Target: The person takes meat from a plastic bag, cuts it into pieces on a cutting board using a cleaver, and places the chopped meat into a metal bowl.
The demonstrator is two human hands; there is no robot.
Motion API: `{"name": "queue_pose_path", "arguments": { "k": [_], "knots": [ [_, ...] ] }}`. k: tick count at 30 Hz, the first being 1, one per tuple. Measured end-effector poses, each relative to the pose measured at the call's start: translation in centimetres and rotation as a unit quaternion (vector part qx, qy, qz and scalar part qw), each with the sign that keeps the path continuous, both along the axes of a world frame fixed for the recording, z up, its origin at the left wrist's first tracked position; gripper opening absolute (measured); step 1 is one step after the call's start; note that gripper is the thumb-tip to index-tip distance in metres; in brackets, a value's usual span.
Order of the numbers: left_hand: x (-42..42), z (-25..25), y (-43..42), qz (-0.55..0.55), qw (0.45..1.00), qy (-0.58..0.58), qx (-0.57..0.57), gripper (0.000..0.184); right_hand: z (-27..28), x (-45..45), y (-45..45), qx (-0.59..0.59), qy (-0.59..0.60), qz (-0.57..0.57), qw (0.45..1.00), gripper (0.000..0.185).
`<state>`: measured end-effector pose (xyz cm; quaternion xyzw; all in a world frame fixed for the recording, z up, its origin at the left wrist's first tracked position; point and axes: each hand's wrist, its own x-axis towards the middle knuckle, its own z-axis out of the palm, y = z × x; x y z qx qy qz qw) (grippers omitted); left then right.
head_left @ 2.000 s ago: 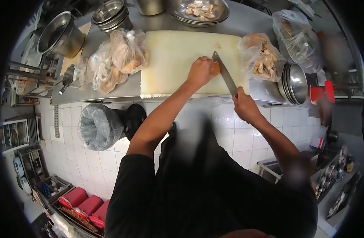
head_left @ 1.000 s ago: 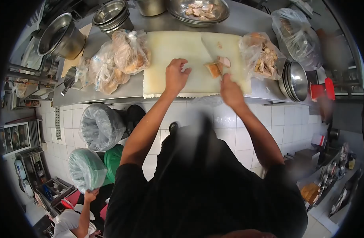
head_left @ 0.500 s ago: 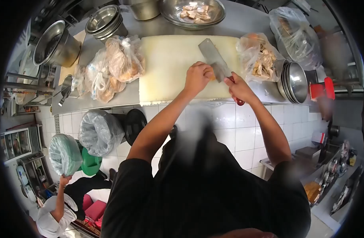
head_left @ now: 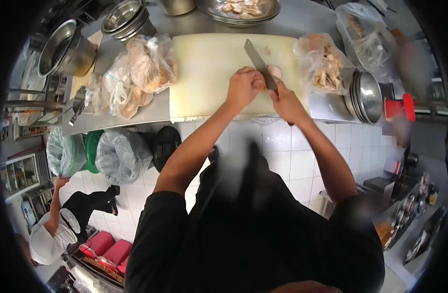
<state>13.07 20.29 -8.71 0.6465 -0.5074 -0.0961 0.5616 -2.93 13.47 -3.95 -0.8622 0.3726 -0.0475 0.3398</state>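
Observation:
My right hand (head_left: pixel 287 103) is wrapped round the handle of a cleaver (head_left: pixel 259 61), whose blade is tipped nearly edge-on and points away from me. Beside the blade, my left hand (head_left: pixel 246 85) has its fingers curled over a small piece of meat, mostly hidden under them. A pale slice of meat (head_left: pixel 275 73) lies just right of the blade, with a smaller scrap (head_left: pixel 267 50) farther up. All this is on a large cream cutting board (head_left: pixel 199 73). At the far side, pale meat chunks (head_left: pixel 243 7) lie in a metal bowl (head_left: pixel 270 10).
Tied plastic bags of food (head_left: pixel 153 66) sit left of the board. An open bag of pieces (head_left: pixel 329 68) and stacked metal bowls (head_left: pixel 368 100) stand right. Lined bins (head_left: pixel 121 154) are on the floor at left, where another person (head_left: pixel 50 239) holds a bin.
The cleaver has turned from showing its broad face to nearly edge-on, and a meat slice now shows right of it. The other person and the held bin have shifted left.

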Motion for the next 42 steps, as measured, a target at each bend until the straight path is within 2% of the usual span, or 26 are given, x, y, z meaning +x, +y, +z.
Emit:
{"name": "queue_pose_path", "arguments": {
  "k": [2, 3, 6, 8, 9, 11, 12, 14, 18, 20, 23, 27, 30, 31, 32, 33, 36, 39, 40, 42],
  "knots": [
    [-0.5, -0.6, 0.1, 0.015, 0.999, -0.036, -0.021, 0.018, 0.7, -0.2, -2.5, 0.209, 0.041, -0.041, 0.976, 0.027],
    [-0.1, -0.3, -0.3, 0.028, 0.997, -0.058, -0.035, 0.019, 1.1, -0.3, -2.5, 0.231, 0.003, -0.056, 0.971, 0.026],
    [-0.2, 1.1, 0.1, 0.055, 0.995, -0.072, -0.042, 0.014, 4.1, -1.8, 1.1, 0.137, 0.026, -0.05, 0.989, 0.025],
    [0.9, -2.1, -1.0, 0.068, 0.993, -0.091, -0.039, 0.014, 2.1, -5.3, 3.2, 0.006, 0.012, -0.01, 1.0, 0.025],
    [1.3, -3.3, -1.3, 0.073, 0.991, -0.102, -0.038, 0.014, 1.9, -6.8, 4.3, -0.015, 0.004, -0.008, 1.0, 0.025],
    [1.0, 0.4, 0.7, 0.085, 0.994, -0.053, 0.034, 0.016, 1.7, -8.5, 5.5, -0.06, -0.015, -0.009, 0.998, 0.024],
    [0.8, 1.8, 1.7, 0.089, 0.993, -0.03, 0.071, 0.018, 2.4, -8.5, 5.7, -0.015, 0.005, -0.035, 0.999, 0.024],
    [1.0, 0.2, 2.7, 0.079, 0.994, -0.053, 0.053, 0.021, 4.3, -8.1, 6.1, 0.074, 0.044, -0.088, 0.992, 0.023],
    [1.6, 0.0, 4.7, 0.076, 0.991, -0.1, 0.035, 0.023, 3.3, -7.6, 7.5, -0.009, -0.036, -0.09, 0.995, 0.02],
    [2.0, 0.5, 5.5, 0.075, 0.993, -0.068, 0.056, 0.023, 3.6, -6.1, 8.6, -0.036, -0.054, -0.112, 0.992, 0.02],
    [3.3, 1.4, 6.6, 0.107, 0.988, -0.06, 0.09, 0.024, 5.6, -2.5, 8.5, -0.117, -0.168, -0.098, 0.974, 0.018],
    [4.4, 2.7, 8.1, 0.14, 0.981, -0.035, 0.132, 0.024, 11.4, 2.3, 7.9, -0.189, -0.383, -0.098, 0.899, 0.017],
    [4.5, 2.0, 8.8, 0.124, 0.987, -0.034, 0.098, 0.026, 11.6, 4.9, 7.3, -0.225, -0.46, -0.1, 0.853, 0.018],
    [4.3, 1.2, 8.8, 0.113, 0.991, -0.01, 0.077, 0.026, 9.1, 4.3, 7.1, -0.212, -0.341, -0.085, 0.912, 0.019],
    [4.0, 0.3, 8.3, 0.103, 0.993, 0.014, 0.054, 0.026, 3.5, 3.5, 6.8, -0.196, -0.189, -0.038, 0.961, 0.021],
    [3.5, -0.2, 8.0, 0.091, 0.995, 0.038, 0.032, 0.026, -0.4, 2.8, 6.5, -0.175, -0.031, 0.01, 0.984, 0.022],
    [1.7, 1.0, 6.9, 0.091, 0.993, -0.072, -0.026, 0.03, -0.4, 2.6, 4.8, -0.138, -0.017, 0.053, 0.989, 0.024],
    [0.6, 1.4, 4.1, 0.095, 0.992, -0.034, -0.079, 0.03, -1.5, 3.1, 2.6, -0.096, -0.08, 0.036, 0.991, 0.023],
    [0.4, -0.1, 3.9, 0.079, 0.996, -0.01, -0.043, 0.029, -1.6, 2.5, 2.9, -0.071, -0.101, 0.022, 0.992, 0.023],
    [1.0, -2.1, 2.5, 0.051, 0.998, 0.028, 0.019, 0.028, 0.3, 1.8, 1.3, 0.172, -0.071, -0.055, 0.981, 0.022]
  ]
}}
